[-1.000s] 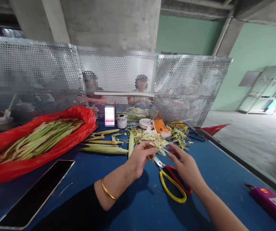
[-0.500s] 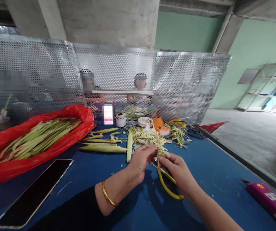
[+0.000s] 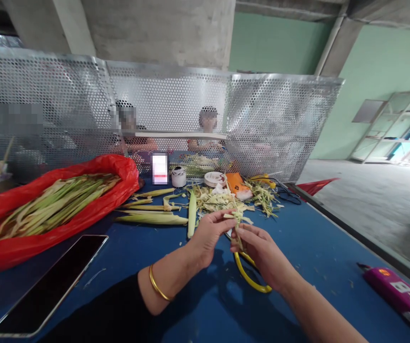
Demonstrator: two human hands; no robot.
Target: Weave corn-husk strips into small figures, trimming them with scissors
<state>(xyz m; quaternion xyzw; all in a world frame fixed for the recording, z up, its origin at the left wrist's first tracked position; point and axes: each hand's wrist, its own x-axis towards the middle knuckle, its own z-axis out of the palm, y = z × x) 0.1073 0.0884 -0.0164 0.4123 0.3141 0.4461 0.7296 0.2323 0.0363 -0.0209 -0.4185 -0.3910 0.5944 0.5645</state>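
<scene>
Between both hands, over the middle of the blue table (image 3: 147,257), is a small knotted piece of pale green corn husk (image 3: 238,216). My left hand (image 3: 205,240) pinches its upper end between thumb and fingers. Just below, my right hand (image 3: 264,252) is closed on the lower strands. Yellow-handled scissors (image 3: 251,281) lie beneath my right hand, their blades hidden. Behind my hands spreads a pile of shredded husk strips (image 3: 212,200). An upright husk leaf (image 3: 192,214) and several longer husks (image 3: 155,217) lie to the left.
A red plastic bag (image 3: 126,166) of husk leaves and a dark-screened phone (image 3: 49,286) occupy the left. At the back stand a lit phone (image 3: 160,167), a white jar (image 3: 178,177), a tape roll (image 3: 215,179) and an orange packet (image 3: 236,183). A purple device (image 3: 394,290) lies right. People sit behind the perforated screen (image 3: 169,100).
The fingers of both hands have shifted on the husk piece. My right hand has closed further round its lower strands, and short strip ends now show above the left fingertips.
</scene>
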